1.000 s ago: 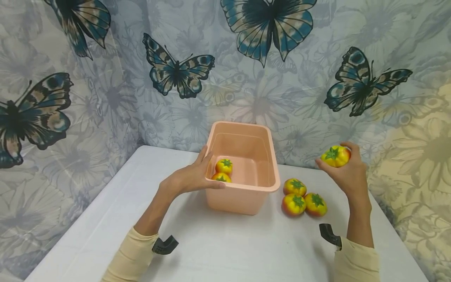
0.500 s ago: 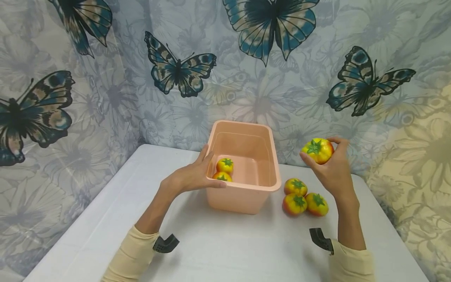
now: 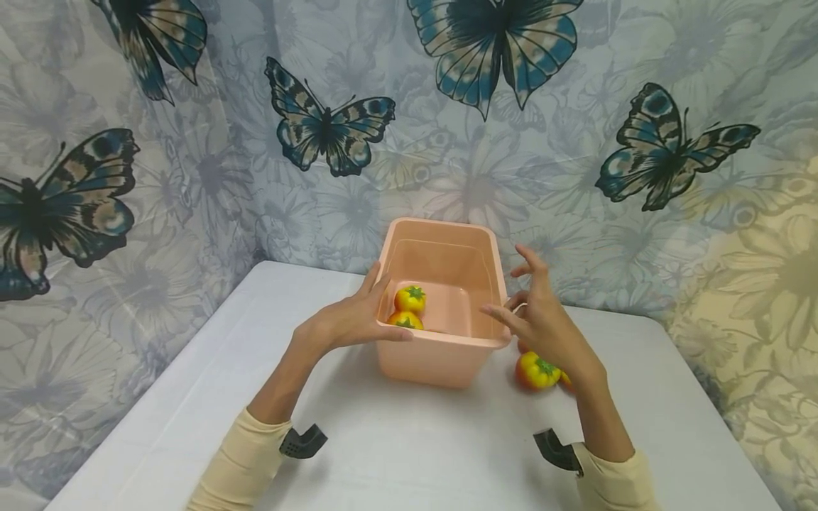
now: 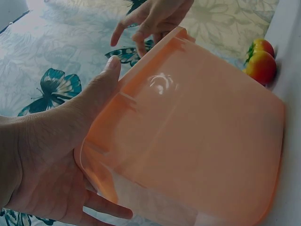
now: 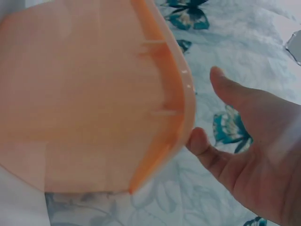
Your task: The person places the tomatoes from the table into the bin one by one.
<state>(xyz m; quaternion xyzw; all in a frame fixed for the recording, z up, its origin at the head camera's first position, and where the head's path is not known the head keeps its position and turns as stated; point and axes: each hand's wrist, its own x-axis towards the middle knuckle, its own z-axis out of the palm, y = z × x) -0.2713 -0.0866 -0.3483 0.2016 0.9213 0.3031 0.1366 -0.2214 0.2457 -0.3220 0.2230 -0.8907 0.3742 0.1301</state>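
Note:
In the head view a peach-coloured plastic tub point(image 3: 434, 362) stands mid-table. My left hand point(image 3: 348, 323) holds its near left corner, the thumb along the front rim and the fingers along the left side. Two yellow-red, lobed, tomato-like fruits point(image 3: 410, 299) with green star-shaped tops lie inside at the left. My right hand point(image 3: 549, 323) is over the tub's right rim, fingers spread, with no fruit visible in it. In the right wrist view a fingertip is close to the rim; contact is unclear. More such fruits point(image 3: 535, 371) sit right of the tub, partly hidden by the right hand.
A white-covered table point(image 3: 422, 447) carries everything. Behind and to the left hangs a grey cloth point(image 3: 211, 206) printed with flowers and blue butterflies. Black curved mounts point(image 3: 303, 441) stick out from both sleeves.
My right hand has come left and down from beside the tub to its right rim. The fruit it held has left its fingers and is out of sight. My left hand stays put.

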